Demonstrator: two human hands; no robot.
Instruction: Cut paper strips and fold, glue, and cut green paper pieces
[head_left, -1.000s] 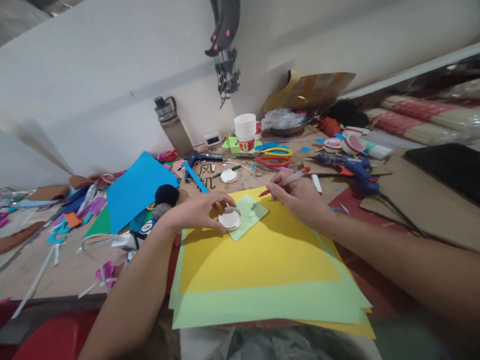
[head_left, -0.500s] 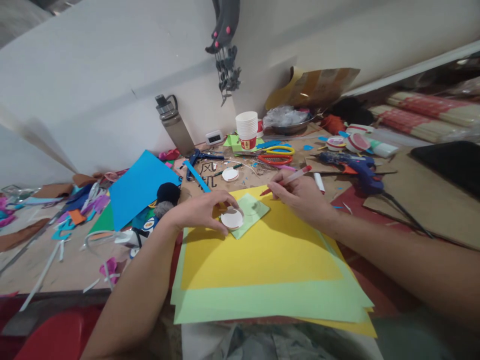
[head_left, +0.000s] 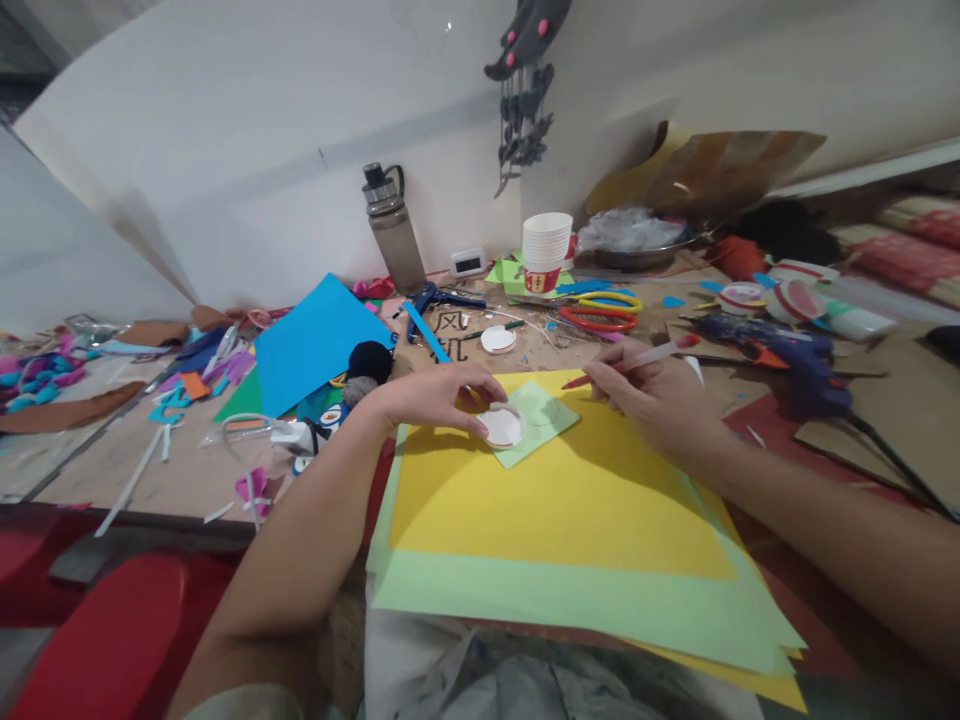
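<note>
Between the thumb and fingers of my left hand (head_left: 450, 397) is a small white paper disc (head_left: 502, 428) with a low rim. The disc lies over the left corner of a light green paper square (head_left: 541, 420). A faint round outline shows on the square. My right hand (head_left: 652, 395) grips a red pen (head_left: 664, 351), its tip pointing left, just off the square's right side. Beneath both hands lies a stack of large yellow sheets (head_left: 555, 510) and pale green sheets (head_left: 585, 605).
Behind the stack are another white disc (head_left: 498, 340), scissors (head_left: 600, 318), stacked paper cups (head_left: 547, 245) and a bottle (head_left: 395, 240). Blue card (head_left: 319, 345) and scraps lie left. A blue glue gun (head_left: 787, 355) with its cord is at right. A red stool (head_left: 112, 640) stands lower left.
The view has swung left, so everything appears farther right. My hands keep nearly the same places over the paper, still holding the disc and the pen.
</note>
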